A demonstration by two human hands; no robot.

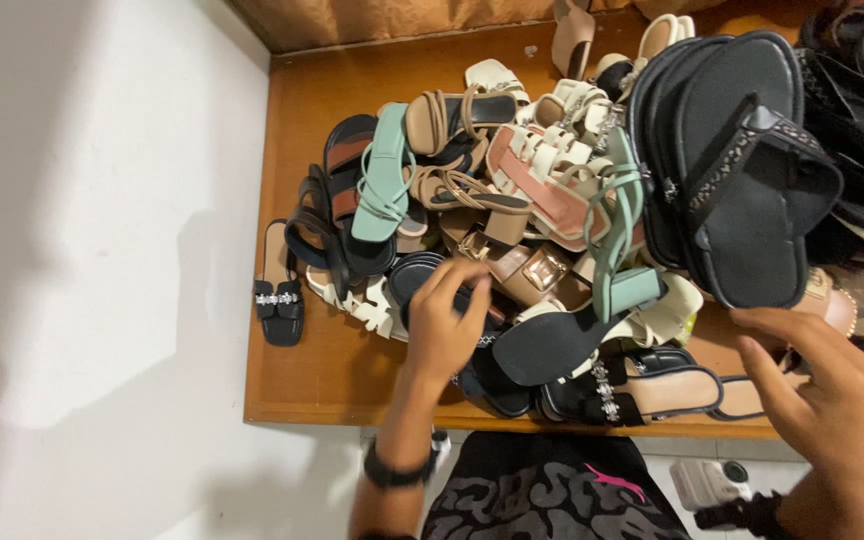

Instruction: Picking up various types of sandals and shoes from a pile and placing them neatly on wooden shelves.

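Observation:
A heap of women's sandals covers a wooden shelf (312, 385). My left hand (444, 325) reaches into the middle of the heap, its fingers spread and resting on a dark sandal and brown strappy ones; whether it grips one I cannot tell. My right hand (820, 385) hovers open at the right, just under a stack of black flat sandals (742, 170) and next to a pink one. A mint green heeled sandal (620, 240) lies between my hands. A black flat sandal (552, 345) lies below it.
A single black sandal with a jewelled strap (279, 300) sits apart at the heap's left. Another mint sandal (384, 175) lies upper left. A white wall (102, 250) borders the shelf on the left. Dark patterned clothing (552, 495) shows below the shelf edge.

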